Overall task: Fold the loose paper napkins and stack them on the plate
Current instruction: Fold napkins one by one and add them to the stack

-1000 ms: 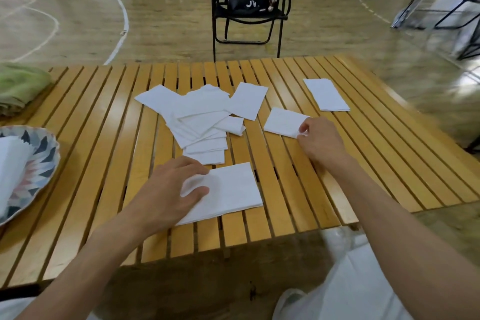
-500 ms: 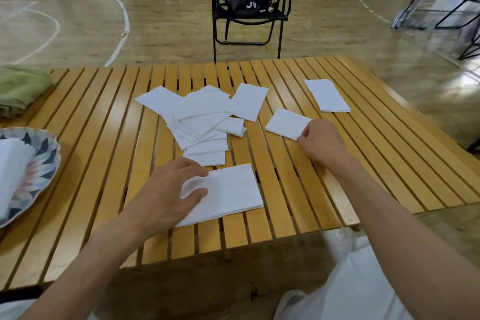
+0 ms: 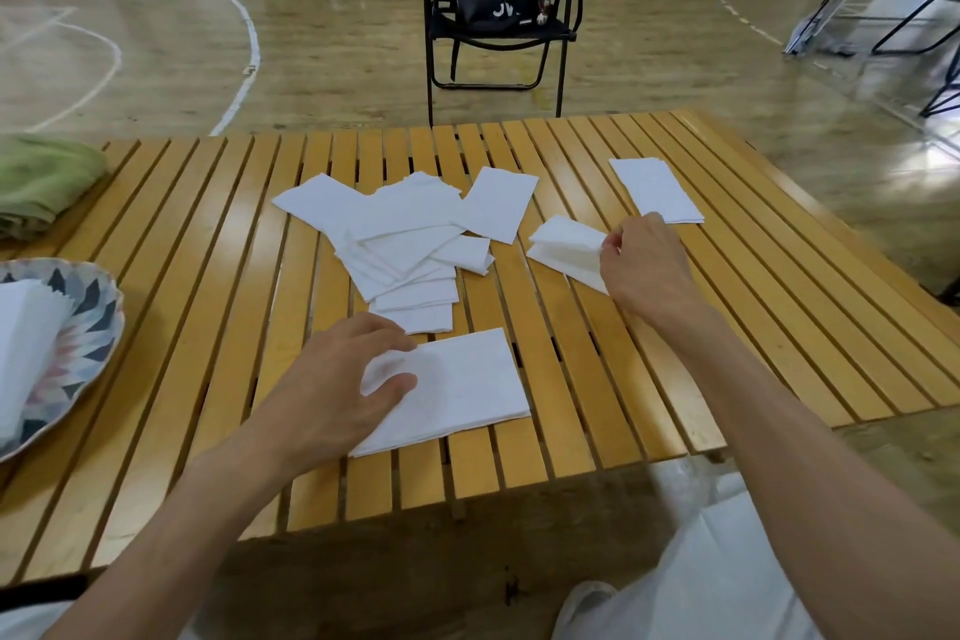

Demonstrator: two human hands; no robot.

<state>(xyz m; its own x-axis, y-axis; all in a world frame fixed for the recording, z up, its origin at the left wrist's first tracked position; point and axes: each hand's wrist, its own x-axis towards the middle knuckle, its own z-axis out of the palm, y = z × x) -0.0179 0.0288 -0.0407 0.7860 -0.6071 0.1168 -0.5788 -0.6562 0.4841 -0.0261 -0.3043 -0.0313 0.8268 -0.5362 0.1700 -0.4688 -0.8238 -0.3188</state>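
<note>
Near the front edge of the slatted wooden table (image 3: 218,338) lies a white napkin (image 3: 462,385), and my left hand (image 3: 337,390) rests on its left part, fingers loosely bent, thumb on the paper. My right hand (image 3: 641,265) pinches the right edge of a smaller napkin (image 3: 563,244) and has its top layer lifted. A heap of several loose napkins (image 3: 405,244) lies in the middle, with one more napkin (image 3: 498,211) beside it and another napkin (image 3: 654,190) at the far right. The patterned plate (image 3: 88,327) at the left edge carries white napkins (image 3: 26,343).
A folded green cloth (image 3: 41,182) lies at the table's far left corner. Beyond the table stands a black folding chair (image 3: 498,31) with a dark bag on it. A white bag (image 3: 691,572) sits below the table's front edge by my right arm.
My right hand has taken hold of the small napkin's right edge and raised its top layer, which lay flat before. My left hand has stayed on the near napkin.
</note>
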